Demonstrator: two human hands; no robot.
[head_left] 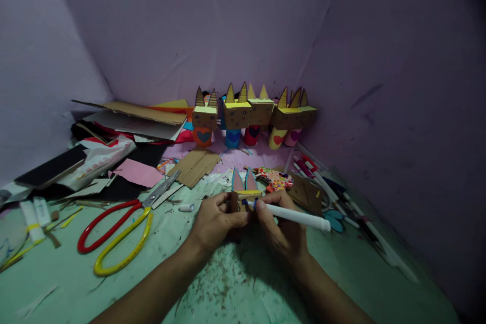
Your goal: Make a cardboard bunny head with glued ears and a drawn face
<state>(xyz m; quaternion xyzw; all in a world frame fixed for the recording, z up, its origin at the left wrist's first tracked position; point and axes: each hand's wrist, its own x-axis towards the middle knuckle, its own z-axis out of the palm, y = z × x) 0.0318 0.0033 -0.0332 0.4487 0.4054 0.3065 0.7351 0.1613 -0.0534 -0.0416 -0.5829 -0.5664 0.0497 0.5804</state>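
Note:
Between my hands is a small cardboard box head [234,203] with two upright pointed ears, pink inside with blue edges, and a yellow strip along its top. My left hand [212,223] grips it from the left side, thumb across the front. A white marker [298,216] with a blue tip lies in the pinch of my right hand [284,233]. Its tip is at the front of the box, beside a dark blue mark [244,202]. The underside of the box is hidden by my fingers.
Scissors [146,207] with red and yellow handles lie open at left, near stacked cardboard [152,111] and pink paper [138,173]. Several finished cardboard figures [237,114] stand along the back. Markers [319,174] lie at right. Purple walls [379,86] enclose the green tabletop [182,288].

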